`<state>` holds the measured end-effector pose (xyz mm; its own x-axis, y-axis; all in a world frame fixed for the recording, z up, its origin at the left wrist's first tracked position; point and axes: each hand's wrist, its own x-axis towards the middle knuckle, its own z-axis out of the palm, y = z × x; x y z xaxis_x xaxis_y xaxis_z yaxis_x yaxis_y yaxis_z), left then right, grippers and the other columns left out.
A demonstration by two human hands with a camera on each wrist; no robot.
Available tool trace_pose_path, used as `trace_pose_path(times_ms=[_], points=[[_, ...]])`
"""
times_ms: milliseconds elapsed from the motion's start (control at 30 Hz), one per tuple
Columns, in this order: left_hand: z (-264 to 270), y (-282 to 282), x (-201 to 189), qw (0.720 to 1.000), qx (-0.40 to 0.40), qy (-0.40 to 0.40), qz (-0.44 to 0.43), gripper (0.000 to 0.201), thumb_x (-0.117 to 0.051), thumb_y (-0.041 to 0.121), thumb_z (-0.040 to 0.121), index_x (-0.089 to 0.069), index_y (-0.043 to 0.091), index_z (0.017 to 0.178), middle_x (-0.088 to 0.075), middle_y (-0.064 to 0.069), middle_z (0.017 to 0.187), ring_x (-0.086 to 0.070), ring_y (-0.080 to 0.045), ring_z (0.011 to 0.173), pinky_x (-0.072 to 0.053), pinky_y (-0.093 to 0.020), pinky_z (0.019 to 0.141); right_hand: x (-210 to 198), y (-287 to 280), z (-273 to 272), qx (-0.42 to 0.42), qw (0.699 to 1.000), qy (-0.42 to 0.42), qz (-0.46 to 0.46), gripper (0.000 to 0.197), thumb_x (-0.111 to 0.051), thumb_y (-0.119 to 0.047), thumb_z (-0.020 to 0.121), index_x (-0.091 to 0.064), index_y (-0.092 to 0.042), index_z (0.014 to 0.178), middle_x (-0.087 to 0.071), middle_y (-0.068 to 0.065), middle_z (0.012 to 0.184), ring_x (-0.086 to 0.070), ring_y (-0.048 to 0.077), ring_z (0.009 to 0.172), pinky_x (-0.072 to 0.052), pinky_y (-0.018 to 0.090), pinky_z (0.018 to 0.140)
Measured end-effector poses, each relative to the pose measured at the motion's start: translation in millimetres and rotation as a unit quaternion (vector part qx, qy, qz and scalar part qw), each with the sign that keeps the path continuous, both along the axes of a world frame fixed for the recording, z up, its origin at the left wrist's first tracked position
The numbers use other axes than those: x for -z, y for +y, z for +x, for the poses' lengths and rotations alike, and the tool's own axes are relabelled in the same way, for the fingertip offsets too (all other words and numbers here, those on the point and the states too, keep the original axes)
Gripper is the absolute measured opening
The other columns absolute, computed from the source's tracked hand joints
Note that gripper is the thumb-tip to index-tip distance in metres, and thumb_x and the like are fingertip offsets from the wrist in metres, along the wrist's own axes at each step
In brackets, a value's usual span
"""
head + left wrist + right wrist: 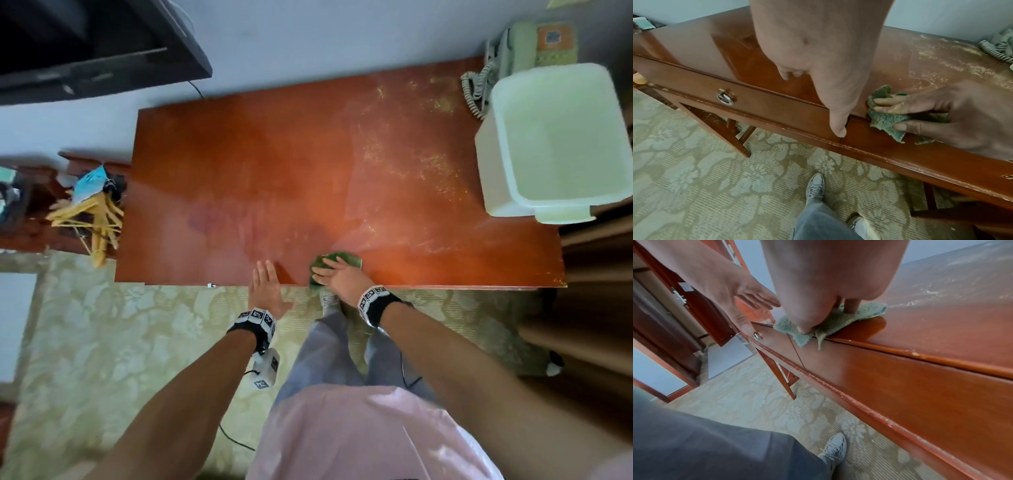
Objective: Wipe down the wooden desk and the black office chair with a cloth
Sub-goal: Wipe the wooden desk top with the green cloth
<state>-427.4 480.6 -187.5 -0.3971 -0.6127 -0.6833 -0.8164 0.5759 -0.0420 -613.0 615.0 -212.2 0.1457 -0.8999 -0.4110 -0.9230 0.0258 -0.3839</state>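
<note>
The red-brown wooden desk (274, 171) fills the middle of the head view. A crumpled green cloth (346, 259) lies over its front edge. My right hand (337, 275) holds the cloth there, fingers on top and thumb against the front face (941, 113). The cloth (885, 120) bunches between thumb and fingers; in the right wrist view a corner of the cloth (865, 311) hangs over the edge below that hand (818, 305). Just to the left, my left hand (265, 287) lies open and flat with its fingers on the desktop (824, 84). No black office chair is in view.
Pale dust (411, 161) covers the desk's right half. A white plastic tub (548, 144) and a corded phone (524, 44) stand at the right end. Yellow hangers (92, 219) lie left of the desk. A drawer ring pull (725, 98) sits on the front.
</note>
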Motion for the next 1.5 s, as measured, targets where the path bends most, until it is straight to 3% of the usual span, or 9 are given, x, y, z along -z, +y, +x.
trace_pose_path(times_ms=[167, 367, 567, 767, 1000, 1200, 1500], points=[[-1.6, -11.6, 4.2, 0.999, 0.001, 0.03, 0.013, 0.132, -0.075, 0.059, 0.086, 0.022, 0.009, 0.16, 0.018, -0.02, 0.169, 0.007, -0.04, 0.158, -0.015, -0.052, 0.128, 3.9, -18.2, -18.5, 0.062, 0.998, 0.009, 0.004, 0.078, -0.059, -0.003, 0.096, -0.024, -0.028, 0.161, -0.011, -0.009, 0.17, -0.01, 0.024, 0.158, -0.008, 0.046, 0.128], [-27.3, -35.5, 2.7, 0.995, 0.032, 0.088, 0.036, 0.125, -0.079, 0.046, 0.087, 0.016, 0.021, 0.164, 0.017, -0.009, 0.171, 0.011, -0.034, 0.158, -0.01, -0.051, 0.129, -7.1, -51.0, -67.5, 0.178, 0.984, 0.022, -0.001, 0.068, -0.048, 0.0, 0.102, -0.028, -0.029, 0.16, -0.014, -0.01, 0.17, -0.011, 0.026, 0.158, -0.015, 0.046, 0.128], [-66.6, -66.6, 4.2, 0.993, 0.06, 0.096, 0.034, 0.133, -0.083, 0.054, 0.08, 0.015, 0.022, 0.164, 0.018, -0.006, 0.172, 0.01, -0.031, 0.159, -0.014, -0.053, 0.128, -18.7, -47.6, -37.4, 0.268, 0.96, 0.064, 0.047, 0.068, -0.047, 0.001, 0.1, -0.026, -0.022, 0.161, 0.003, 0.003, 0.171, -0.005, 0.042, 0.154, -0.021, 0.056, 0.124], [-122.0, -113.5, -2.5, 0.987, 0.129, 0.073, 0.061, 0.156, -0.094, 0.057, 0.061, 0.025, 0.033, 0.16, 0.035, 0.001, 0.166, 0.024, -0.032, 0.156, -0.006, -0.053, 0.126, -21.6, -30.3, -15.4, 0.314, 0.947, 0.027, 0.065, 0.08, -0.045, 0.012, 0.095, -0.021, -0.025, 0.162, 0.022, 0.006, 0.169, 0.011, 0.038, 0.156, -0.012, 0.051, 0.128], [-196.8, -178.9, -6.4, 0.979, 0.174, 0.079, 0.065, 0.161, -0.094, 0.061, 0.058, 0.027, 0.029, 0.159, 0.036, -0.001, 0.166, 0.023, -0.034, 0.156, -0.005, -0.058, 0.126, -13.8, -64.9, -28.3, 0.347, 0.931, 0.028, 0.109, 0.083, -0.043, 0.01, 0.095, -0.013, -0.027, 0.164, 0.018, 0.008, 0.17, 0.015, 0.039, 0.155, -0.003, 0.054, 0.127], [-240.5, -207.4, -7.0, 0.979, 0.172, 0.086, 0.064, 0.161, -0.094, 0.061, 0.058, 0.026, 0.028, 0.16, 0.034, -0.002, 0.166, 0.021, -0.034, 0.156, -0.006, -0.057, 0.126, -11.1, -115.9, -75.1, 0.424, 0.9, 0.024, 0.1, 0.075, -0.049, 0.0, 0.101, -0.018, -0.029, 0.163, 0.015, 0.007, 0.17, 0.012, 0.039, 0.156, -0.007, 0.057, 0.127], [-278.0, -236.6, 3.9, 0.988, 0.128, 0.06, 0.061, 0.165, -0.096, 0.06, 0.053, 0.025, 0.028, 0.16, 0.033, 0.0, 0.167, 0.023, -0.035, 0.155, -0.006, -0.055, 0.127, -5.7, -187.5, -200.4, 0.428, 0.901, 0.019, 0.063, 0.091, -0.044, 0.019, 0.089, -0.024, -0.032, 0.162, 0.012, 0.003, 0.171, 0.012, 0.036, 0.157, -0.003, 0.054, 0.127]])
